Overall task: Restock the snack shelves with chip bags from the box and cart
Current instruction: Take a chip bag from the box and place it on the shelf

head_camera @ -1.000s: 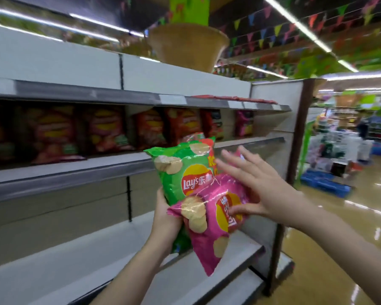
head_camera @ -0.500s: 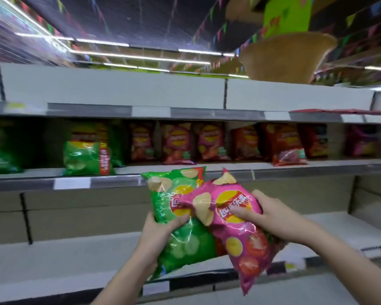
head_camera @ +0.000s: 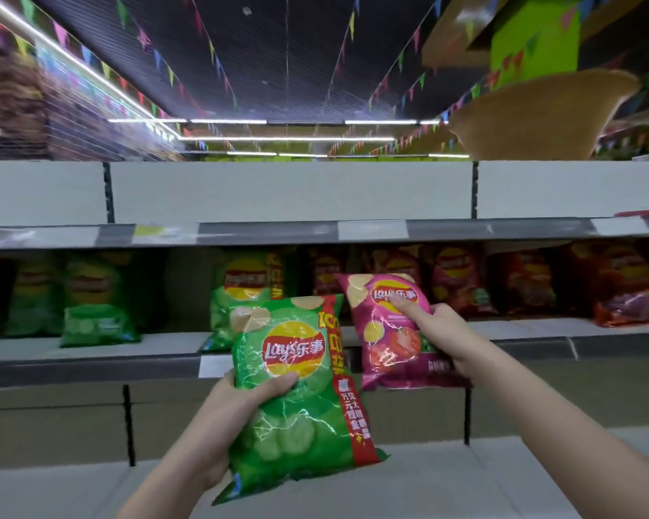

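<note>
Shelving fills my view: the middle shelf (head_camera: pixel 90 348) runs across at about the height of my raised hands, carrying green bags on the left and red and pink ones on the right, with a bare lower shelf (head_camera: pixel 446 481) below. The box and cart are out of view.

Nearest that stock is my right hand (head_camera: pixel 441 337), which holds the pink bag (head_camera: pixel 386 331) up in front of the shelf lip, its long axis upright and leaning slightly left. One finger presses flat on the bag's face by the logo, the rest wrap its right edge. Its matching pink and red row sits just behind and to the right, so I judge this bag goes in first, pushed forward and a little rightward.

My left hand (head_camera: pixel 240 410) grips the green bag (head_camera: pixel 300 391) lower down, thumb across the front, fingers curled behind. This bag stands upright too, tilted a bit, hanging over the lower shelf. Its green fellows lie up and to the left.

Both bags read "Lay's" with Chinese characters "乐事" in the red banner. A red strip down the green bag's right side carries more Chinese print that I cannot read fully.
</note>
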Demonstrator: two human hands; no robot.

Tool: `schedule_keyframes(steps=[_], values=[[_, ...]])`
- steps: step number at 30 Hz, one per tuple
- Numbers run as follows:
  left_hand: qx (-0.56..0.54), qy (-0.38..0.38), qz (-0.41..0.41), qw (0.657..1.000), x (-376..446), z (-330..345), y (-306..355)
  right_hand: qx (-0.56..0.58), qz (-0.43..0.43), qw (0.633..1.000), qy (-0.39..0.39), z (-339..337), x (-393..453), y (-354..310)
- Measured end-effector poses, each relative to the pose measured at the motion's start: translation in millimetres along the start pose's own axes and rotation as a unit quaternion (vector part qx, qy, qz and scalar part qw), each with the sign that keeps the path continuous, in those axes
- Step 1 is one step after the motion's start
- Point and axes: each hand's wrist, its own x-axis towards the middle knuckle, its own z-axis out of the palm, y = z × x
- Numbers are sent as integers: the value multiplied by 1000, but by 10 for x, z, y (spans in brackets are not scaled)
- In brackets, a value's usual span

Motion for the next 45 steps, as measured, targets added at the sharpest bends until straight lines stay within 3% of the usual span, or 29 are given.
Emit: schedule_keyframes(steps=[9,13,18,19,21,25,28,29,31,33,36,40,42,45], values=[[15,-11,-27,999,242,-720,212,-90,-17,993,75,696,1109,-284],[52,13,-5,999,313,-998,194,-200,-11,974,101,913,1522,-121],[14,36,39,998,415,-1152,244,-271,13,958,90,1041,1860,223],[3,43,47,998,441,-1171,248,-285,-25,951,114,1069,1865,234],[-12,54,56,997,489,-1204,230,-365,-136,898,205,1099,1859,202],[-26,60,57,996,565,-1323,226,-508,-232,791,250,1239,1528,0],[-15,55,48,997,599,-1541,365,-446,-357,780,256,1474,1212,-97],[-11,48,38,998,611,-1643,440,-375,-437,778,250,1578,1079,-110],[3,38,4,999,654,-1865,590,-279,-557,766,158,1848,748,-217],[27,39,-25,999,726,-2070,723,-265,-588,762,52,2111,509,-304],[56,29,-35,997,859,-2278,890,-260,-494,826,-80,2533,174,-518],[81,15,-12,997,1018,-2451,909,-261,-328,895,-150,2989,21,-572],[88,19,0,996,1088,-2487,866,-233,-298,909,-175,3153,-28,-570],[82,24,19,996,1205,-2497,813,-290,-298,895,-162,3359,-44,-534]])
